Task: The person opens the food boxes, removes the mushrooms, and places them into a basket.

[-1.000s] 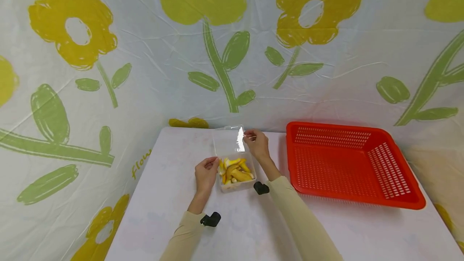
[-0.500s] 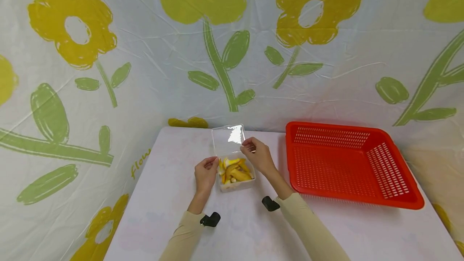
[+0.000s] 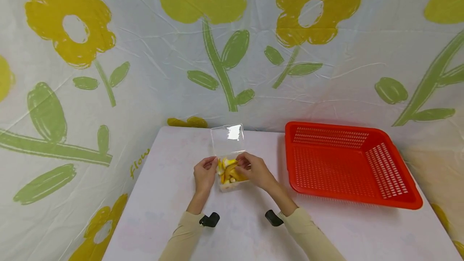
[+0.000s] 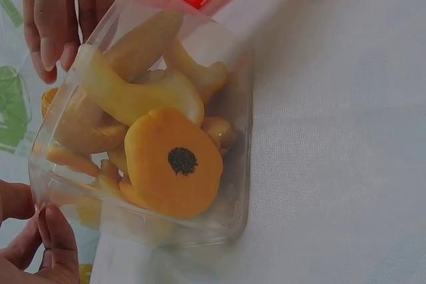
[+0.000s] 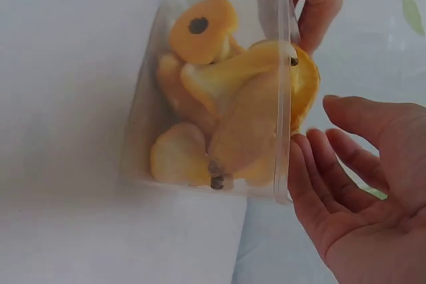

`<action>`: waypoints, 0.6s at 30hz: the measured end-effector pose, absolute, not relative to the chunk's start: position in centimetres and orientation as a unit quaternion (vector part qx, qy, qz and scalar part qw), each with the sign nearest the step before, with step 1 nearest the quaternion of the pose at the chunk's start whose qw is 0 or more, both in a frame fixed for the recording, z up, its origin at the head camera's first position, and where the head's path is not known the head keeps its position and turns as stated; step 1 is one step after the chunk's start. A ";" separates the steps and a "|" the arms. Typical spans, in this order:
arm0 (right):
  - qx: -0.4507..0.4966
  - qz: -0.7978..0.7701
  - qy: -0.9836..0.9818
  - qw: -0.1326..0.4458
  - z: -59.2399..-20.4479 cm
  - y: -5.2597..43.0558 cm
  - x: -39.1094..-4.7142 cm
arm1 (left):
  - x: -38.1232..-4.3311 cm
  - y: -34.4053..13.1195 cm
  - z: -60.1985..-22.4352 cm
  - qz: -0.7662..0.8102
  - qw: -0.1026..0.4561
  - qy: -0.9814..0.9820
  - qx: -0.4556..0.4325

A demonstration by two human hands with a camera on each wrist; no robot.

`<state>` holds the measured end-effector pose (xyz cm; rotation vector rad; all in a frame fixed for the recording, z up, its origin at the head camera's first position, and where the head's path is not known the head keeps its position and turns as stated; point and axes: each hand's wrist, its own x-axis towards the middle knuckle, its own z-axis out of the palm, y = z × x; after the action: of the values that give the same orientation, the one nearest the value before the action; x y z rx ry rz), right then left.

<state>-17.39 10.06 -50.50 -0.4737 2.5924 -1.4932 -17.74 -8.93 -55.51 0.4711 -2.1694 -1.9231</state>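
A clear plastic box holds several curved yellow pieces; in the left wrist view some have pale stretches, and one orange piece has a dark round spot. The box's clear lid stands open, leaning back at its far side. My left hand pinches the box's left rim between thumb and finger, as the left wrist view shows. Over the right part of the box is my right hand, its thumb apart from loosely bent fingers. In the right wrist view, those fingertips are right at the box's rim.
To the right stands a large red perforated basket. A white table carries box and basket. Behind and at the left hangs a flower-printed cloth. Both sleeves have a black wrist camera.
My right hand has come down from beside the raised lid, toward me, to over the yellow pieces at the box's right. My left hand stays at the left rim.
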 end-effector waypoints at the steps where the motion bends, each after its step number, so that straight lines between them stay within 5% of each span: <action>1: -0.166 -0.485 0.856 0.065 -50.5 10.0 -17.3 | -17.7 -8.9 -55.6 -0.651 0.102 -0.735 0.159; 18: -0.281 -0.349 0.890 0.085 -49.9 9.1 -17.3 | -17.7 -8.6 -55.6 -0.656 0.120 -0.730 0.151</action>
<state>-17.31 9.11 -49.88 -0.8388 2.6539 -1.0403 -17.69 -8.61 -55.64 0.4410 -2.1324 -1.9183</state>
